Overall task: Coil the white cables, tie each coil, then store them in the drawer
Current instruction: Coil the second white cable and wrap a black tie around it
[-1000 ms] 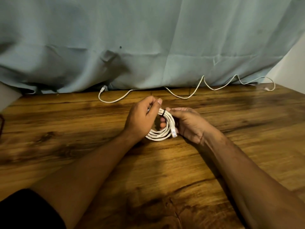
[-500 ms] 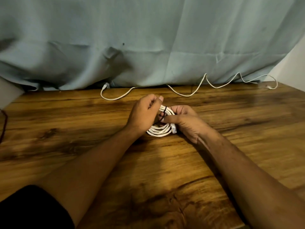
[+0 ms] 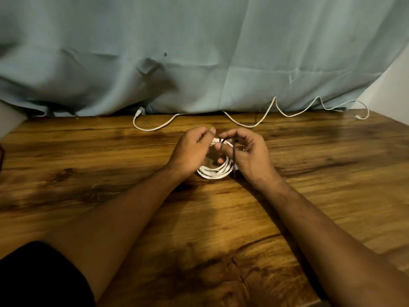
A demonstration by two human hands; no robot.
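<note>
A white cable coil point(image 3: 213, 172) rests on the wooden table point(image 3: 332, 173), held between both hands. My left hand point(image 3: 191, 149) pinches the coil's top-left side. My right hand point(image 3: 250, 154) grips the coil's right side and holds a black tie point(image 3: 234, 159), which wraps the top of the coil and hangs down across my fingers. A second white cable point(image 3: 247, 121) lies loose and uncoiled along the table's far edge, with a plug at each end. No drawer is in view.
A pale blue curtain point(image 3: 199, 52) hangs behind the table's far edge. A white wall point(image 3: 394, 89) shows at the right. A dark cord point(image 3: 1, 154) is at the far left edge. My black sleeve point(image 3: 39, 278) is at bottom left.
My right hand has drawn the black tie's free end out so it now hangs down over the coil. The coil stays between my hands.
</note>
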